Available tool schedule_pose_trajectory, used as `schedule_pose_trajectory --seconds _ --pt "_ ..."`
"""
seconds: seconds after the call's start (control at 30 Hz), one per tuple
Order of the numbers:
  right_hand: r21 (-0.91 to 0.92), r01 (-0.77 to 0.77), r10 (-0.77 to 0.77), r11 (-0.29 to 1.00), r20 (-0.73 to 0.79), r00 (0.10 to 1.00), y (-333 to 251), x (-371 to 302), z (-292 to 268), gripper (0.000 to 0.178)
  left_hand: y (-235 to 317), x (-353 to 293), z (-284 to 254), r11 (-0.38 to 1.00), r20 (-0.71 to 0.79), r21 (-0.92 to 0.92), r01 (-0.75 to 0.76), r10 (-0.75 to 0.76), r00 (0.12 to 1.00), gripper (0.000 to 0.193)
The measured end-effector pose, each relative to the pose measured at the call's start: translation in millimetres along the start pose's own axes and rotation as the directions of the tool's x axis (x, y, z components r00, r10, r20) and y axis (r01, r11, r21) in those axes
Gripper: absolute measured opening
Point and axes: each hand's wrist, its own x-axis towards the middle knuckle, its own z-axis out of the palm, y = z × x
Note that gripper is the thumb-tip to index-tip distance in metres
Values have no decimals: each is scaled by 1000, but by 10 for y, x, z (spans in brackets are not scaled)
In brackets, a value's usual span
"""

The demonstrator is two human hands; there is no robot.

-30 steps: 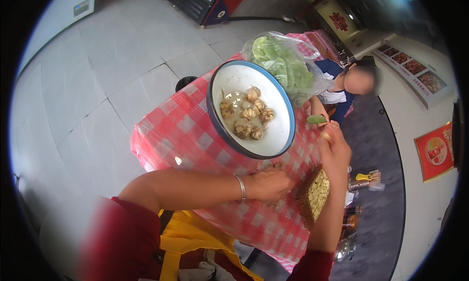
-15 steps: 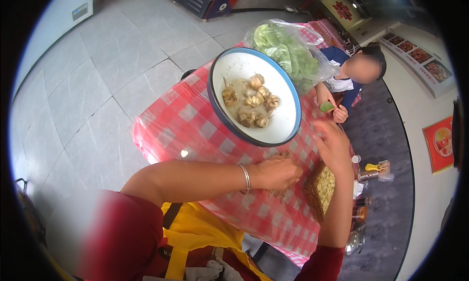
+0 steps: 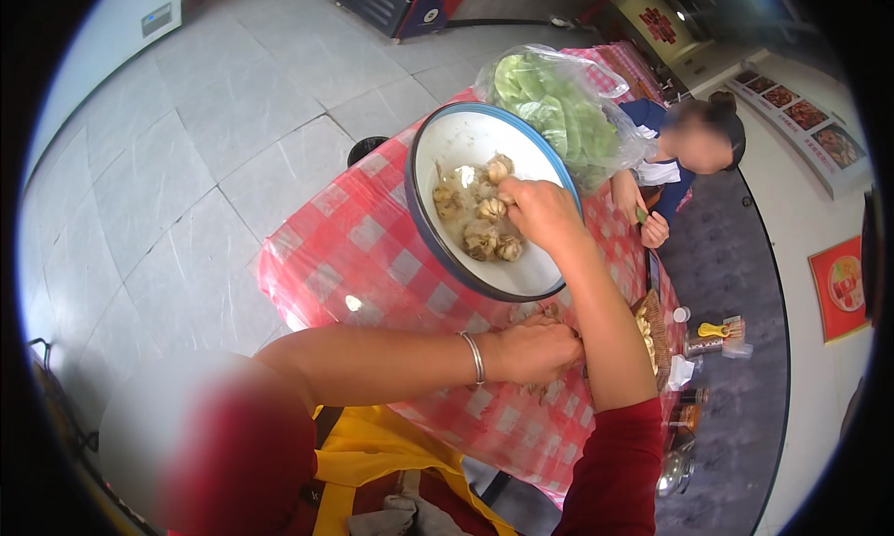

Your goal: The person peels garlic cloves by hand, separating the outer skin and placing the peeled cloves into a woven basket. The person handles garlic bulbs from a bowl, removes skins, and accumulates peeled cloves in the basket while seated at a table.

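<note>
Red-checked cloth point(image 3: 345, 247) lies above grey tiles point(image 3: 233, 117); left fingers point(image 3: 561, 349) curl closed, right fingers point(image 3: 518, 193) at garlic point(image 3: 491, 210), grip unclear.

Right arm point(image 3: 607, 329) extends past curled left fingers point(image 3: 566, 339).

We find the bowl point(image 3: 458, 131) smooth and glossy, enamel-like in finish. The garlic bulbs point(image 3: 491, 209) show dry, papery, rough outer skins. We note a shiny, plastic-looking surface on the checked tablecloth point(image 3: 340, 224), with bright glare. The bag point(image 3: 568, 117) is clear, crinkled plastic; the basket point(image 3: 662, 352), coarse wicker-like weave. We record a polished metal bangle point(image 3: 476, 359), a matt yellow cloth apron point(image 3: 372, 447) and smooth grey floor tiles point(image 3: 172, 159).
</note>
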Motion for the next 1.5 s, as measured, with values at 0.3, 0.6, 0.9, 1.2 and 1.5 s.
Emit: schedule_pose_trajectory --seconds 0.3,0.6,0.9,1.2,1.5 --pt "503 -46 321 863 -478 817 -15 -855 -417 32 -93 -5 -55 994 -274 -112 7 -38 961 14" --pt "737 -157 667 657 -472 577 -234 -1916 127 26 -106 83 42 830 -315 -555 64 -280 907 30" --pt "879 -75 709 471 -327 625 -327 -2059 501 30 -225 101 183 633 -164 -760 148 -406 899 20" --pt "924 -62 733 378 -258 629 -321 -2176 455 16 -16 110 58 618 -151 -775 135 -389 909 18" --pt "873 -99 758 478 -353 549 -350 -2135 521 7 -73 117 88 687 -123 -695 209 -401 908 17"
